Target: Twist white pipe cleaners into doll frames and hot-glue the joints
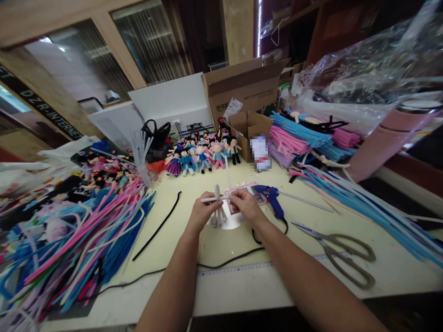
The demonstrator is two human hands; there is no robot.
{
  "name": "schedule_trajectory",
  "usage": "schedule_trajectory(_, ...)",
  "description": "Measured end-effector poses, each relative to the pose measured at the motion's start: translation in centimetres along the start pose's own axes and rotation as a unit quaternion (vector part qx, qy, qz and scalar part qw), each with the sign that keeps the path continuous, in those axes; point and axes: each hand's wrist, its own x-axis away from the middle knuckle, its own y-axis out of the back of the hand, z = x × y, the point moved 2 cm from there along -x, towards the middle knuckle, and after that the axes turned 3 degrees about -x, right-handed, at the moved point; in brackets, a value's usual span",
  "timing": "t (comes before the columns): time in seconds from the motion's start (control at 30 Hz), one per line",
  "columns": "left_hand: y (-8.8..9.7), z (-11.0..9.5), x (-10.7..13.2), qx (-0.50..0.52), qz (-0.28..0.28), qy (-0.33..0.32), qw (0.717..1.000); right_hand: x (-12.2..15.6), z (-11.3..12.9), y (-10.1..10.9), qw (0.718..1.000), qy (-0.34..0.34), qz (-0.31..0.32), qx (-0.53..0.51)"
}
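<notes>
Both hands meet over the middle of the table. My left hand [203, 211] is closed on a white pipe cleaner piece [217, 191], which has an upright loop and several strands hanging below. In the fingertips of my right hand [245, 206] is a white pipe cleaner [227, 173], its free end standing up. Where the two white pieces meet is too small to make out. Under the hands lie a shiny round sheet [230, 223] and a pink-edged card [236, 208]. A blue glue gun [275, 203] rests just right of my right hand.
Large scissors [332, 246] and a ruler [238, 268] lie near the front. Pipe cleaner bundles [86, 230] fill the left, with more strands [367, 203] at right. Small dolls [200, 154] stand before cardboard boxes [242, 85]. A black cord [148, 273] crosses the table; a pink bottle [387, 138] stands right.
</notes>
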Motion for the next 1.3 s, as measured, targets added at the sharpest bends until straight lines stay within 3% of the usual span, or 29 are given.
schedule_trajectory(0.1,0.0,0.1,0.0,-0.033,-0.025,0.018,0.999,0.1,0.4,0.0,1.000,0.021,-0.009,0.015)
schedule_trajectory(0.2,-0.2,0.1,0.0,-0.021,-0.005,0.035,0.999,0.0,0.4,0.0,0.999,0.016,-0.013,0.042)
schedule_trajectory(0.53,-0.1,0.1,0.1,0.155,0.071,0.072,0.983,0.0,0.5,0.4,0.997,0.025,0.008,0.074)
schedule_trajectory(0.7,-0.1,0.5,0.0,0.128,0.047,0.053,0.989,-0.3,0.1,0.6,0.997,0.001,0.012,0.072)
schedule_trajectory(0.83,-0.2,0.2,0.1,0.120,0.038,0.059,0.990,-0.5,-0.4,0.7,0.998,-0.021,0.011,0.054)
schedule_trajectory(1.03,-0.5,-0.7,0.4,0.205,0.043,0.064,0.976,-0.5,-0.5,0.7,0.999,-0.044,0.004,0.007)
schedule_trajectory(1.3,-0.7,-0.2,0.2,0.223,0.067,0.060,0.971,-0.5,-0.6,0.6,0.997,-0.048,0.007,-0.053)
